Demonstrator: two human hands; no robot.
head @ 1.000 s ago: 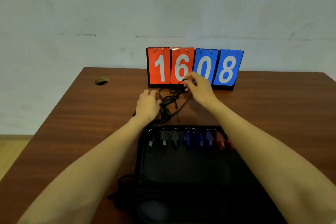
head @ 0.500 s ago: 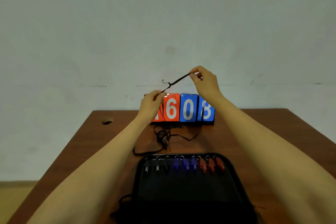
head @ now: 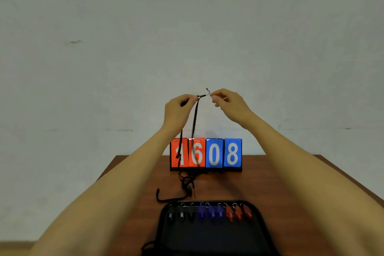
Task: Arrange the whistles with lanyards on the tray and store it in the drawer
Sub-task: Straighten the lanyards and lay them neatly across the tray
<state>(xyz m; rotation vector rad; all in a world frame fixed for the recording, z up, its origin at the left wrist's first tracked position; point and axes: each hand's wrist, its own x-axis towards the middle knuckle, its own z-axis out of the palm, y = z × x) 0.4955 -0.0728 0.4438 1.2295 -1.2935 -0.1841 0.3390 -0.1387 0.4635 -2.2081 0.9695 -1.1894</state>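
Observation:
A black tray (head: 209, 237) lies on the brown table near me. Along its far edge sit several whistles in a row: black ones (head: 181, 215), blue ones (head: 211, 212) and red ones (head: 239, 213). High above the table, my left hand (head: 178, 110) pinches a black lanyard (head: 195, 118) near its metal hook (head: 207, 90). The strap hangs down in front of the scoreboard. My right hand (head: 227, 103) has its fingertips pinched at the hook end. A tangle of more black lanyards (head: 187, 186) rests on the table beyond the tray.
A flip scoreboard (head: 206, 153) reading 1608 stands at the back of the table (head: 270, 183) against a pale wall. Another black cord (head: 148, 245) lies by the tray's left near corner.
Both hands rose from the lanyard pile, lifting one lanyard up. They came closer together, and the strap now hangs vertically. The camera has tilted upward.

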